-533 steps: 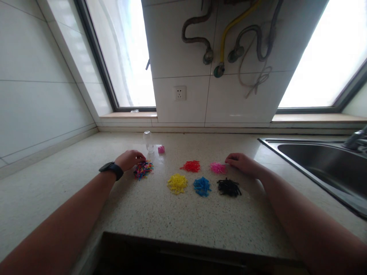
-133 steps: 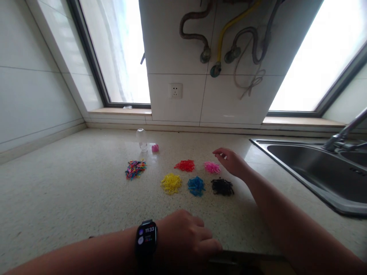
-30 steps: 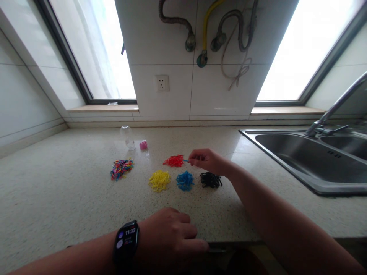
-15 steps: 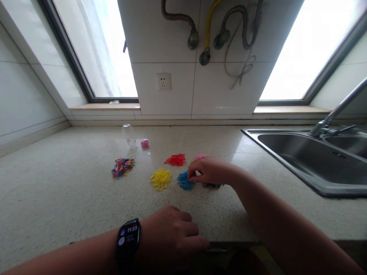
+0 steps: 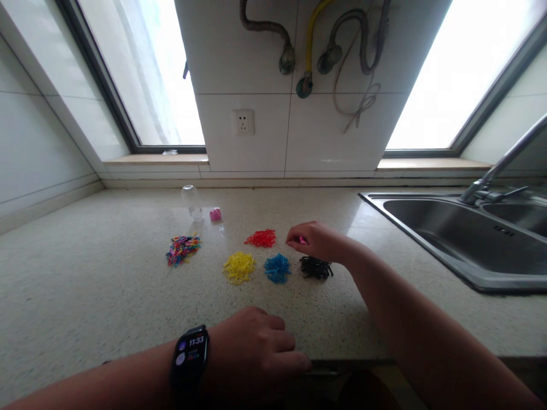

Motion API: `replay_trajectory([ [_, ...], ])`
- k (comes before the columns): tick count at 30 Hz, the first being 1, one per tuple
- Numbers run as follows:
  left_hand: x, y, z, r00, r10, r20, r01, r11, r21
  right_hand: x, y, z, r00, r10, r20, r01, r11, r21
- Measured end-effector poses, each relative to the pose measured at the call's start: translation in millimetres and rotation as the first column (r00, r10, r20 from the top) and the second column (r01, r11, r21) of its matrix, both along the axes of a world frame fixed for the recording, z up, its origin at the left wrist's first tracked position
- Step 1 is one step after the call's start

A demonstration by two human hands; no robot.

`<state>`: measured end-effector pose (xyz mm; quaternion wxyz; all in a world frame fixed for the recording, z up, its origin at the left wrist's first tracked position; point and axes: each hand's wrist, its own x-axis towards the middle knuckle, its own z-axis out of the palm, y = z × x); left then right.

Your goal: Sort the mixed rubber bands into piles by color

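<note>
My right hand [image 5: 314, 240] is over the pink pile [image 5: 303, 240], which shows only as a bit of pink between its fingers. Its thumb and fingertips are pinched together, and whether they hold a band cannot be made out. Around it lie sorted piles of what look like small rubber bands: red [image 5: 260, 238], blue [image 5: 277, 268], black [image 5: 315, 267] and yellow [image 5: 239, 267]. Farther left is a mixed-colour pile [image 5: 183, 250]. My left hand [image 5: 258, 347], with a black watch [image 5: 190, 354] on its wrist, rests curled at the counter's front edge, nothing visible in it.
Behind the mixed pile, a clear bottle [image 5: 192, 204] stands upside down beside a small pink cap [image 5: 216, 214]. A steel sink [image 5: 427, 239] with a faucet [image 5: 482, 185] is set into the counter [image 5: 106, 296] on the right. Hoses and a socket [image 5: 244, 122] are on the tiled wall.
My right hand held a blue band beside the red pile, went to the blue pile, and is now back at the pink pile. My left hand stays put, having left the mixed pile earlier.
</note>
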<state>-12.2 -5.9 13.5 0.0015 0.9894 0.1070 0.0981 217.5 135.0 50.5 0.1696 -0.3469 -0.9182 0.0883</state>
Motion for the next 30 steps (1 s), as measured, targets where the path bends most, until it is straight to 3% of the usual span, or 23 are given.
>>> replay_trajectory([
  [5, 0, 0, -3.2, 1.0, -0.001, 0.008, 0.002, 1.0, -0.011, 19, 21, -11.4, 0.969, -0.153, -0.193, 0.16, 0.987, 0.021],
  [13, -2, 1, -4.3, 1.0, -0.009, 0.019, 0.01, 1.0, -0.009, 45, 64, -51.0, 0.853, -0.313, -0.418, 0.259, 0.949, -0.182],
  [17, -2, 1, -3.1, 0.999, -0.014, 0.039, 0.014, 1.0, -0.02, 55, 78, -61.6, 0.826, -0.374, -0.42, 0.283, 0.922, -0.265],
  [24, -9, 7, 2.9, 0.998, 0.004, 0.061, -0.001, 0.999, -0.047, 57, 78, -59.3, 0.835, -0.414, -0.363, 0.315, 0.9, -0.302],
  [27, -18, 19, 15.3, 0.995, 0.073, 0.071, -0.07, 0.997, -0.036, 58, 79, -60.0, 0.842, -0.413, -0.347, 0.317, 0.899, -0.302],
  [30, -33, 40, 31.6, 0.967, 0.226, 0.116, -0.22, 0.973, -0.062, 59, 81, -61.2, 0.843, -0.416, -0.34, 0.32, 0.897, -0.304],
])
